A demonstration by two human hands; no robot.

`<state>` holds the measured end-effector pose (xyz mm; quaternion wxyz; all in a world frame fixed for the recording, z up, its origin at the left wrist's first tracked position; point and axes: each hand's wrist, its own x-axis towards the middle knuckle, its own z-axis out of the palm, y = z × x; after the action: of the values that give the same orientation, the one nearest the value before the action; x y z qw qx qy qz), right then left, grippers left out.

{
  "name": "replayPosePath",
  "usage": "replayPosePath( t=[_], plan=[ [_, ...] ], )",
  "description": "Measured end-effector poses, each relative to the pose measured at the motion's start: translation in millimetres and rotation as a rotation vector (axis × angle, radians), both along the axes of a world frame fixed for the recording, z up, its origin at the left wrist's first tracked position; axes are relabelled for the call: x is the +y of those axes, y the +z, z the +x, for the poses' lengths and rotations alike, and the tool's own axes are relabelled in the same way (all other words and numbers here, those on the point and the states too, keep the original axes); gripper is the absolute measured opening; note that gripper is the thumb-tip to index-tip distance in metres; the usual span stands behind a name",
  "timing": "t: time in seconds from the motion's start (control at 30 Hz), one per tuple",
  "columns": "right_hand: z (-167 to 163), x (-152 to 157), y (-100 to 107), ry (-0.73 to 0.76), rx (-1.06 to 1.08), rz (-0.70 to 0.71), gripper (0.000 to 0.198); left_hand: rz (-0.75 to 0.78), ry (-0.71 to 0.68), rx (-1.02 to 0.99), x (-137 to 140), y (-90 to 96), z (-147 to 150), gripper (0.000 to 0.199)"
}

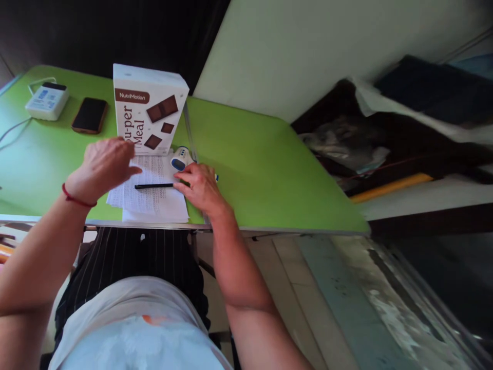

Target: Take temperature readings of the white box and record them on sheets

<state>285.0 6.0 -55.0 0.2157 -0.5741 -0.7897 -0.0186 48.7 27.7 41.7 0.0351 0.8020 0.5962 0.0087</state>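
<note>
My left hand (106, 167) hovers over the left edge of printed sheets, in front of a white NutriMotion box (144, 110). Its thumb stands apart from the bent fingers, and nothing shows in it. My right hand (202, 187) lies over a white and blue handheld thermometer (182, 158) right of the box; the display end sticks out past the fingers, while the middle is covered. A black pen (154, 186) rests across the printed papers (154, 208), its right end by my right thumb. The box stands upright at the papers' back edge.
On the green folding table (262, 164), a dark phone (90, 115) lies left of the box. Beyond it is a white device (48, 100) with a cable. A metal seam crosses the tabletop near the thermometer. Dark cloth and bags (346, 139) fill a shelf at right.
</note>
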Motion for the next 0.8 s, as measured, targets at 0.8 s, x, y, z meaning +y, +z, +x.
replayPosePath(
  t=[0.8],
  plan=[
    [-42.4,-53.5,-17.7,-0.069,0.903,-0.032,0.011,0.350,-0.523,-0.224,-69.7,-92.8,0.9,0.024]
  ],
)
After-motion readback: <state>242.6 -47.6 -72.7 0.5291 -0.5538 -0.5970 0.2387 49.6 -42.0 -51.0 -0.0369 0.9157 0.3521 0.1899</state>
